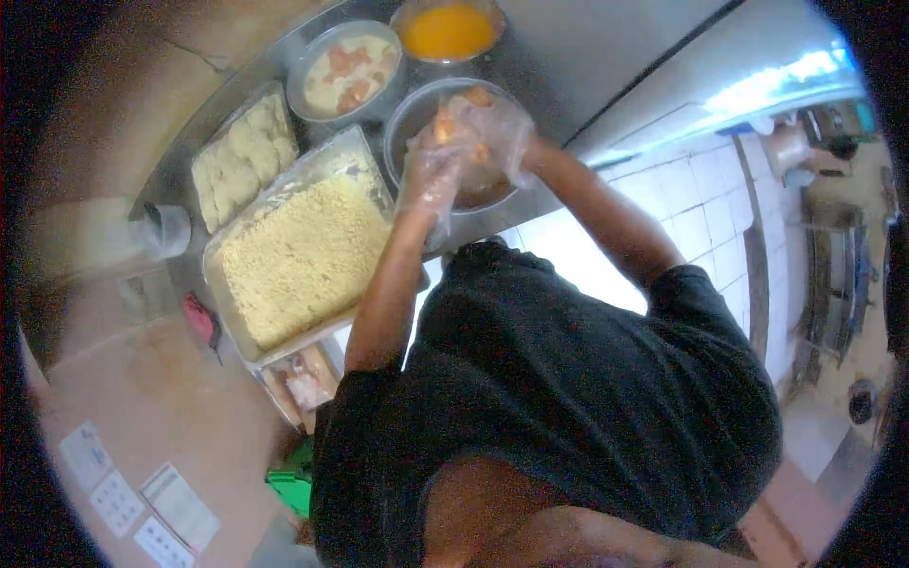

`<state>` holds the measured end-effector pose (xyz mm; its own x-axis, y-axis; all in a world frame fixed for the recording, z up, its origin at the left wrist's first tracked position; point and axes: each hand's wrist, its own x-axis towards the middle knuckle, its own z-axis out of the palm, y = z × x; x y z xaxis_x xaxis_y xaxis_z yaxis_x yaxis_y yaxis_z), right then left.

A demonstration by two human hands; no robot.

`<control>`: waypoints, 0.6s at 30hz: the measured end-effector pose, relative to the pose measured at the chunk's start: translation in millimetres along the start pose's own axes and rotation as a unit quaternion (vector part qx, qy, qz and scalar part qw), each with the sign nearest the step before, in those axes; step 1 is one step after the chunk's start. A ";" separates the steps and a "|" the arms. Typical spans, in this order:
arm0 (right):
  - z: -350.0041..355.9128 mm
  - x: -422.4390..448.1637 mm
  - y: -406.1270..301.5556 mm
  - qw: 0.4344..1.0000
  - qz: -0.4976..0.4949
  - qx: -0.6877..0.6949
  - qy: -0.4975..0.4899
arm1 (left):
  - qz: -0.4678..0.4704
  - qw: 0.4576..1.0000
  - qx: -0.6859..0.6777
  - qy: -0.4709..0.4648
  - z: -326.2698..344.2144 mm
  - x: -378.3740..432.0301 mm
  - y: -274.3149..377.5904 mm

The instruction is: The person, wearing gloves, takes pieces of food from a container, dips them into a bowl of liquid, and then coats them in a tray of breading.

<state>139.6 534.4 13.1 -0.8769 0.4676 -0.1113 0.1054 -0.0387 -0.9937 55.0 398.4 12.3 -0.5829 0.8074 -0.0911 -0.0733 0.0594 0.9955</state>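
Both my hands wear clear plastic gloves and meet over a round bowl (393,153) with dark contents. Orange-coated food pieces (445,128), possibly meat, are gathered between my left hand (433,167) and my right hand (501,131). More of this food shows at the bowl's far side, beyond my fingers. The gloves partly hide the pieces, so how each finger grips them is unclear. Left of the bowl lies a rectangular metal tray (266,349) of pale yellow crumbs (305,263), close beside my left forearm.
Behind stand a tub (292,99) of pale batter with pinkish pieces and a bowl of orange liquid (451,32). A smaller tray of pale floury food (245,156) sits at the far left. A translucent cup (170,231) and a pink item (200,319) lie beyond the crumb tray.
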 end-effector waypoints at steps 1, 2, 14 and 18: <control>-2.4 3.8 9.2 0.998 -0.037 -0.049 0.002 | 0.002 1.000 0.005 0.005 0.9 -0.2 2.7; -6.2 11.8 25.1 0.999 -0.045 0.020 -0.007 | 0.025 0.997 0.066 -0.009 1.9 0.1 5.5; 0.0 7.9 -1.0 0.992 0.014 0.120 0.042 | 0.043 0.996 0.068 0.037 22.2 -11.6 24.9; -0.9 4.3 0.7 0.984 -0.083 0.158 0.018 | 0.034 0.997 0.059 0.048 25.2 -8.4 22.5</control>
<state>136.4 537.1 12.0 -0.8524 0.5207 0.0478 -0.1935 -0.2292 -0.9540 78.6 407.8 36.1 -0.6589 0.7520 -0.0195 0.0614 0.0797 0.9949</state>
